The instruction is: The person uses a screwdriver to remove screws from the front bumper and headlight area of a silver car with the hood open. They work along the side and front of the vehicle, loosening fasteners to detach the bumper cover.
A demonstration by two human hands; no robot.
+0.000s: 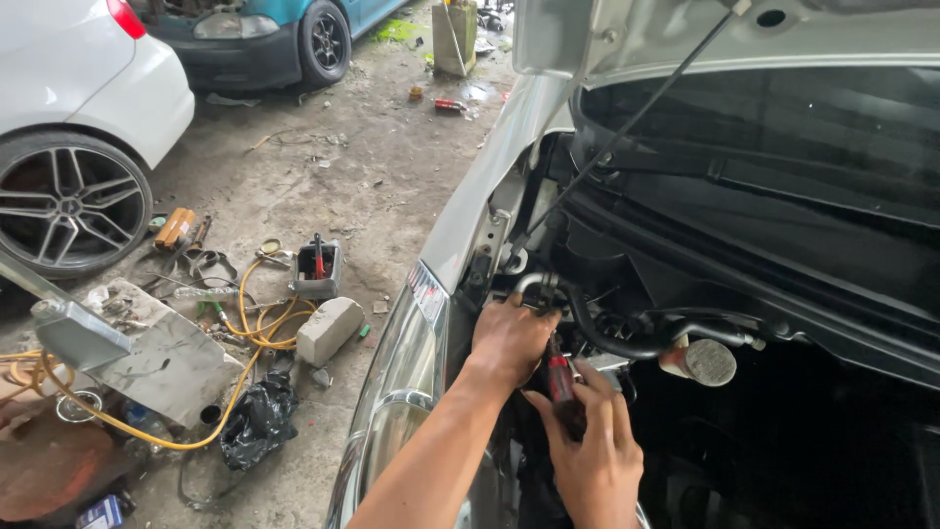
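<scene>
A car repair workshop is shown. A silver car (509,147) is parked with its bonnet (744,34) propped open on a stay rod (636,118), and its engine bay (725,372) is exposed. A white car (69,127) and a teal car (264,29) are parked on the stained concrete floor (372,167). Hand tools (186,235), a yellow hose (245,323), a small tool tray (316,269) and a black plastic bag (257,419) are scattered over that floor.
</scene>
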